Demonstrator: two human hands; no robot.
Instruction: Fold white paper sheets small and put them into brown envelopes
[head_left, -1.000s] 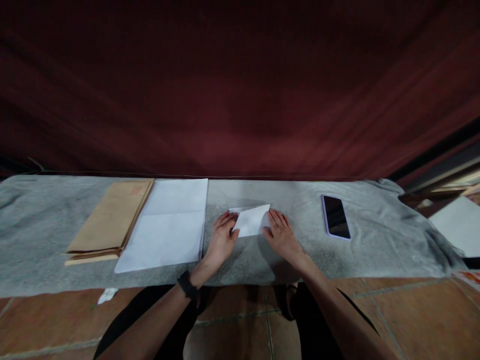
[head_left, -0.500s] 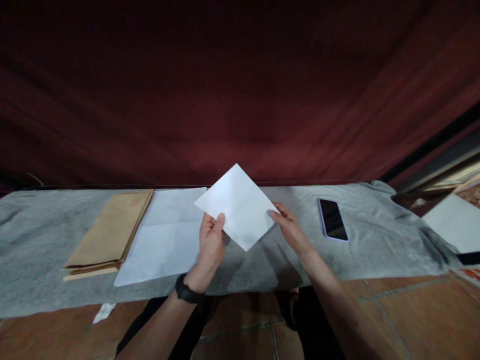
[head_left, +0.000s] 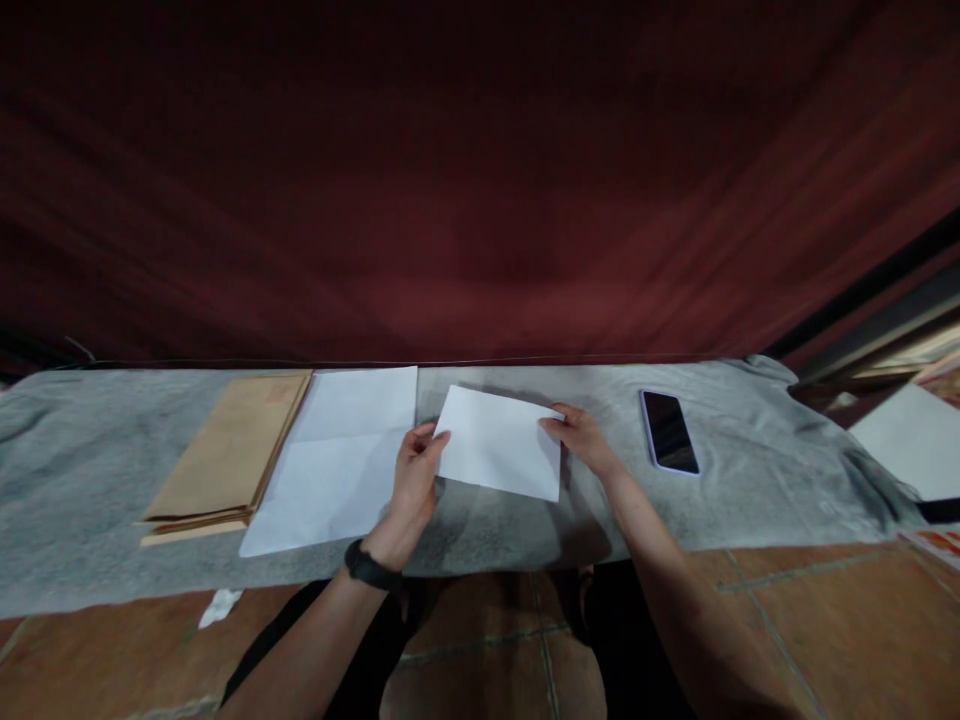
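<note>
In the head view, the gray-draped surface (head_left: 607, 385) is bounded at the back by a dark red curtain (head_left: 480, 200) and at the front by an edge above the tiled floor (head_left: 810, 620). A stretch of bare cloth is left between the white paper (head_left: 499, 440) and the phone (head_left: 670, 432) to its right. The paper is held between both hands: its left edge is pinched by the left grip (head_left: 415, 470), its far right corner by the right grip (head_left: 590, 442). Larger white sheets (head_left: 337, 475) are laid to the left, just beside stacked brown envelopes (head_left: 225, 440), whose contents cannot be told.
</note>
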